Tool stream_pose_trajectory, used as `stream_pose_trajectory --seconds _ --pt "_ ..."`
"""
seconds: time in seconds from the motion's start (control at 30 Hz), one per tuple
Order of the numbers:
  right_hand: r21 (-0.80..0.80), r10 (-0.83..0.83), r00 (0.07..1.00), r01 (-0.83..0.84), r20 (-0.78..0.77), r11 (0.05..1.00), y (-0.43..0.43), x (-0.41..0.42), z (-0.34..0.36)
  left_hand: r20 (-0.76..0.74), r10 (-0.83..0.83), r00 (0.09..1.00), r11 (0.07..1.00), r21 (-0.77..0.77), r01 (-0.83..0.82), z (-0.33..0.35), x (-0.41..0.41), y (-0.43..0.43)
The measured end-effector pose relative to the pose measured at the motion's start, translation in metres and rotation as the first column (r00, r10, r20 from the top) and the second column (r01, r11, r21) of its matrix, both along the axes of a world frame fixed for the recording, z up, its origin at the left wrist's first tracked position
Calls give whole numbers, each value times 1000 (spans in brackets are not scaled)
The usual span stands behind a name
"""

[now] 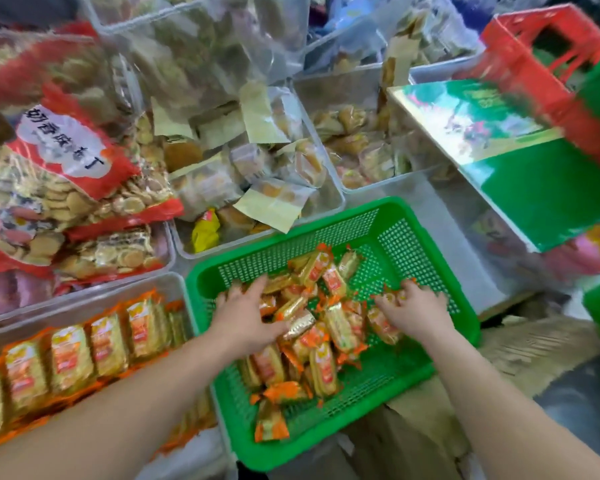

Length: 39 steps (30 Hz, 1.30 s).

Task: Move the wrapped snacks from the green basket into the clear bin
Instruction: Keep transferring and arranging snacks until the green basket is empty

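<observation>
- Inside the green basket (406, 247), your left hand (246, 317) is spreading wide over wrapped snacks (329, 329); slick wrappers are risking slipping out.
- Your right hand (414, 308) is curling beside them; I cannot tell whether it is holding any.

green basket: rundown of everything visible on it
The green basket is rectangular, of bright green plastic, with perforated mesh walls and floor and a solid rim. It sits upright, skewed diagonally, beside the clear bin. A loose pile of orange-and-gold wrapped snacks covers the middle of the floor; the far corner is bare. Both hands are inside: the left hand is spread on the pile, and the right hand curls its fingers round snacks.
</observation>
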State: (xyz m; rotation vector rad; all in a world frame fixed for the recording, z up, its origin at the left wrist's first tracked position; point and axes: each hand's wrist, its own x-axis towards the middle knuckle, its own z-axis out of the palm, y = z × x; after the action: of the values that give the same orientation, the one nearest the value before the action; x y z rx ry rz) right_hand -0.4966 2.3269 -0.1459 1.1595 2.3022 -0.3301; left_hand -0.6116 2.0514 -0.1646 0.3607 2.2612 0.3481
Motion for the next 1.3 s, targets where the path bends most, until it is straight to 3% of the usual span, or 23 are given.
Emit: stream_pose_trajectory --seconds 0.13,0.27,0.33,0.4,0.43,0.63,0.77,0.93,1.03,1.17,1.3 --pt "-33 -54 997 56 50 998 -2 -4 -16 1 -1 1000 1000 -9 1 -4 -5 4" --pt "-211 -318 945 297 -73 931 -6 -10 -26 77 18 997 998 52 -22 -10 -6 4" --pt "-325 -445 889 391 -110 861 -17 -15 -16 139 49 989 992 110 -64 -12 -7 3" --pt "-520 -636 759 491 -140 699 -29 -21 -11 185 76 980 985 136 -102 -15 -7 3" --pt "-591 -682 717 491 -143 641 -36 -24 -9 199 90 976 983 142 -120 -16 -6 4" --pt "-796 -751 638 359 -171 487 -74 -38 4 218 133 967 959 218 -182 -15 10 10" --pt "-845 -732 667 306 -139 439 -89 -42 12 258 103 961 930 316 -185 -7 19 11" --pt "-945 -837 546 256 -33 204 -93 -42 23 258 35 966 858 488 -161 3 31 16" --pt "-953 -831 551 203 -77 223 -103 -32 32 191 83 978 839 516 -172 14 38 27" --pt "-919 -782 588 161 -204 360 -112 -21 38 88 202 975 779 590 -214 18 40 24" --pt "-910 -779 574 132 -252 392 -116 -16 53 78 218 973 748 626 -218 30 34 15"
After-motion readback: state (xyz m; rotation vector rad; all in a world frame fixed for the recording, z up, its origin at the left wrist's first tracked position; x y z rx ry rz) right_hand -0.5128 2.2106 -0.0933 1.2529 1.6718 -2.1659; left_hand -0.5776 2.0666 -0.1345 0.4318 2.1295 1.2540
